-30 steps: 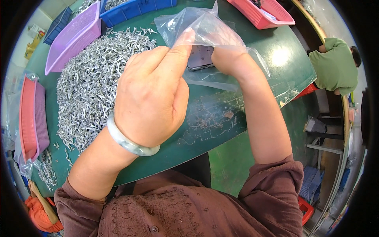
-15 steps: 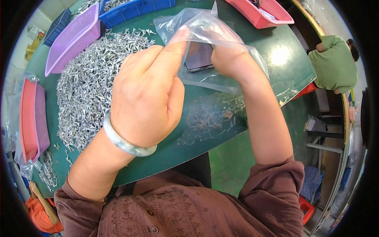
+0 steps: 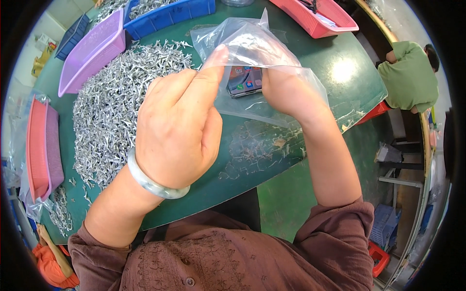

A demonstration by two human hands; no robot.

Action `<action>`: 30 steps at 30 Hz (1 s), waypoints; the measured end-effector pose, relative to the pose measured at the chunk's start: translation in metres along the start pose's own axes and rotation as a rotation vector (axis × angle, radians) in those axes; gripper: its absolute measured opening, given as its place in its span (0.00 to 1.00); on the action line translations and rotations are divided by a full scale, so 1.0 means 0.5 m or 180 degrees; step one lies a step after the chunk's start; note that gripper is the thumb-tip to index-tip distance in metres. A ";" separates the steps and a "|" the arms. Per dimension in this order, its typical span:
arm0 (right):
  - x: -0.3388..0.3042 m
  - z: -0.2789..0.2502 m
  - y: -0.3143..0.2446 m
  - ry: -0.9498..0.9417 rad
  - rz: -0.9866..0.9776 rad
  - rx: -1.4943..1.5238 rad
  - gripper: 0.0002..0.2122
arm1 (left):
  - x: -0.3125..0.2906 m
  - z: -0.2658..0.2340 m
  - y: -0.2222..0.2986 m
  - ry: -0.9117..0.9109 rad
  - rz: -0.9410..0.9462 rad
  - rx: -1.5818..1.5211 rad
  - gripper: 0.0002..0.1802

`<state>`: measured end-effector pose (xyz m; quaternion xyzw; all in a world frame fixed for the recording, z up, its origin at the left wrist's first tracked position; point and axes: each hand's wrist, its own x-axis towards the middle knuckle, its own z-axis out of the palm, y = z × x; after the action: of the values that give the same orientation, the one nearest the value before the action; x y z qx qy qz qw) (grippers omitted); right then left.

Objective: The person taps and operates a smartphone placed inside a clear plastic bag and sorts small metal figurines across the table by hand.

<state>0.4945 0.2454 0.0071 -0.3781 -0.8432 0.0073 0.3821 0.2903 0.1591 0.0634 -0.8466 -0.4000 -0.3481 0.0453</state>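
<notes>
A clear plastic bag (image 3: 286, 104) hangs between my two hands above the green table. My left hand (image 3: 177, 119), with a pale bangle at the wrist, is closed on the bag's edge, its index finger stretched along the film. My right hand (image 3: 286, 89) reaches inside the bag's mouth; its fingers look stretched out through the film, though glare blurs them. Behind the film lies a smartphone (image 3: 245, 82) with its screen lit, partly covered by my right hand. Left of my left hand spreads a big heap of small silvery metal pieces (image 3: 109, 121).
A purple basket (image 3: 92, 53) and a blue crate (image 3: 170, 17) of metal parts stand behind the heap. Pink baskets sit at the far right (image 3: 320, 22) and the left edge (image 3: 39, 150). A person in green (image 3: 410, 77) is at the right, another in orange (image 3: 53, 262) at lower left.
The phone's screen has gone from dark to lit. Both my hands and the bag sit slightly lower in the picture, the bag still between them.
</notes>
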 end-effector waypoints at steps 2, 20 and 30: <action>0.003 -0.002 -0.004 -0.0004 0.0024 0.0083 0.17 | -0.001 -0.001 -0.002 -0.0022 -0.0007 0.0031 0.28; 0.028 0.055 -0.019 -0.1477 0.1039 -0.0443 0.19 | -0.007 -0.004 0.002 0.0055 -0.0070 0.0113 0.28; 0.037 0.028 -0.018 -0.1523 0.0741 -0.0478 0.16 | -0.006 -0.001 0.000 0.0055 -0.0053 0.0120 0.29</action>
<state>0.4719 0.2550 0.0118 -0.4873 -0.8585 0.0777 0.1395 0.2889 0.1572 0.0620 -0.8392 -0.4131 -0.3481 0.0618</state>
